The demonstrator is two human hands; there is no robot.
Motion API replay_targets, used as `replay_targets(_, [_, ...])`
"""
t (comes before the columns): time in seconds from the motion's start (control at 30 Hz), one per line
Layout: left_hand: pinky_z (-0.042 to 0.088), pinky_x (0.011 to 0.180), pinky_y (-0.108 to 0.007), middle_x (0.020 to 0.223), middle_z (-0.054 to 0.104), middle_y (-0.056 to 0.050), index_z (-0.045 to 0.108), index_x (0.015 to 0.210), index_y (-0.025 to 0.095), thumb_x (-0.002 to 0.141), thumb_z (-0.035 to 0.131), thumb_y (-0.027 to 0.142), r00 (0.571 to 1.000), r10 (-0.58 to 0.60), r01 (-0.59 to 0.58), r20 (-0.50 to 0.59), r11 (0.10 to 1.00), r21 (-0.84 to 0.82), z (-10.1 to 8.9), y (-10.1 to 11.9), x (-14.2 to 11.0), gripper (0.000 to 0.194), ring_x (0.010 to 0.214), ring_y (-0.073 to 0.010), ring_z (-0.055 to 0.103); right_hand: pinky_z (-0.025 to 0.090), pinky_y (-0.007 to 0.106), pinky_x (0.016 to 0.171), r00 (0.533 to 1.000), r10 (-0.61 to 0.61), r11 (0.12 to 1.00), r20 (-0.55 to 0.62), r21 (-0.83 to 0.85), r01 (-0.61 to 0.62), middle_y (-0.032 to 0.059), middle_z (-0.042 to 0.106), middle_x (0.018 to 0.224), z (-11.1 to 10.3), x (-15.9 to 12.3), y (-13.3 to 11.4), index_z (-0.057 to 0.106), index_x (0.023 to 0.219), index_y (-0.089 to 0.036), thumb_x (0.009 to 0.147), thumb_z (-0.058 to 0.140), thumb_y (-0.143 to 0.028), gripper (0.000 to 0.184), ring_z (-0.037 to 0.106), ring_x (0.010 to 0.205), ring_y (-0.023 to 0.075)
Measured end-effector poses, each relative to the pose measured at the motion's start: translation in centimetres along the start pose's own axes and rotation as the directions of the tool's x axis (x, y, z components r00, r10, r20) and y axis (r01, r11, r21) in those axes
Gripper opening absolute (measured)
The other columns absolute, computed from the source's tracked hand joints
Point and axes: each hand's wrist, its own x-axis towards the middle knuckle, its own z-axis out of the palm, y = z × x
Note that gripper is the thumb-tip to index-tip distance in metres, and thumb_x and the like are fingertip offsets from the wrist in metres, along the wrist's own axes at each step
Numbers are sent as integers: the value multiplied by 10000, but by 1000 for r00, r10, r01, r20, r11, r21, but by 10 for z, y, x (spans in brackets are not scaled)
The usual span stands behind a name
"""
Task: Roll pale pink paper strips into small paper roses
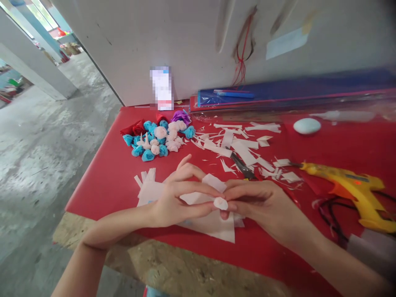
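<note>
A small white paper flower (220, 203) is pinched between the fingertips of both hands, its rolled face turned towards me. My left hand (182, 192) grips it from the left with thumb and forefinger, the other fingers raised. From the right, my right hand (256, 200) closes thumb and fingers on its edge. Sheets of white paper (224, 232) lie on the red tabletop beneath my hands. Behind them, a cluster of finished-looking paper flowers, with blue ones (148, 155), pale pink ones (160, 132), red ones (137, 127) and a purple one (181, 117), sits at the back left.
A yellow glue gun (349, 181) with its cable lies at right. Dark-bladed scissors (243, 165) rest among white paper scraps (244, 150). A pale egg-shaped object (307, 126) lies behind. A phone (163, 88) leans on the back panel, beside blue wrapped sheets (278, 90).
</note>
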Motion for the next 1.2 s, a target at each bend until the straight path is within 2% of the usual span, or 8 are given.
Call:
replay_targets(0.2, [454, 709, -304, 695, 508, -3, 613, 717, 160, 780, 577, 275, 999, 13, -16, -37, 998, -60, -1, 1, -1, 136, 677, -106, 498, 456, 137, 522, 1000, -20, 999, -22, 25, 21, -23, 636, 582, 4, 1, 4, 722, 654, -265, 663, 698, -166, 102, 581, 540, 64])
replay_targets(0.47, [446, 748, -336, 689, 507, -2, 589, 719, 161, 773, 572, 278, 999, -6, 4, -43, 999, -45, -1, 3, -2, 130, 671, -111, 505, 469, 188, 552, 988, -129, 987, -88, -107, 120, 3, 640, 562, 8, -3, 2, 722, 630, -240, 698, 679, -215, 84, 576, 586, 107])
replay_targets(0.6, [469, 722, -304, 691, 494, 0, 579, 706, 159, 795, 545, 301, 999, 36, -38, -16, 996, -84, -2, 3, -1, 172, 667, -97, 501, 458, 151, 522, 995, 46, 988, 88, 146, -59, -15, 654, 532, 6, -2, 8, 724, 671, -240, 692, 693, -271, 49, 570, 517, 66])
replay_targets(0.67, [478, 734, -298, 681, 500, 3, 581, 703, 158, 793, 554, 290, 996, 86, -84, 19, 993, -85, -3, 3, 1, 162, 663, -92, 504, 455, 131, 484, 965, 142, 927, 218, 313, -207, -23, 657, 513, 5, 0, 11, 722, 676, -227, 676, 705, -281, 57, 576, 466, 51])
replay_targets(0.77, [490, 766, -301, 658, 511, 3, 582, 692, 155, 791, 563, 277, 981, 185, -179, 57, 979, -98, -4, 3, 4, 158, 659, -91, 512, 462, 116, 449, 907, 193, 833, 375, 426, -354, -22, 670, 541, 5, 1, 16, 719, 673, -188, 653, 720, -249, 65, 593, 427, 51])
replay_targets(0.93, [478, 864, -323, 627, 517, 14, 593, 692, 166, 785, 566, 241, 933, 330, -312, 145, 940, -136, -7, 3, 8, 123, 659, -93, 521, 466, 88, 432, 820, 233, 758, 522, 431, -489, -11, 660, 542, 8, 1, 18, 709, 659, -125, 631, 730, -223, 104, 608, 427, 54])
replay_targets(1.07, [494, 851, -268, 633, 549, 5, 605, 695, 166, 758, 589, 220, 904, 387, -358, 184, 918, -171, -7, 2, 8, 85, 693, -99, 542, 478, 108, 417, 794, 245, 754, 557, 406, -517, 5, 648, 527, 11, 0, 22, 693, 614, -94, 604, 741, -208, 124, 605, 427, 69])
replay_targets(1.2, [403, 996, -298, 644, 578, 13, 612, 708, 173, 722, 623, 178, 877, 425, -383, 223, 900, -210, -6, 1, 7, 18, 727, -96, 566, 469, 133, 389, 777, 283, 756, 562, 367, -541, 9, 648, 508, 11, -1, 29, 686, 589, -94, 551, 756, -168, 108, 584, 388, 78])
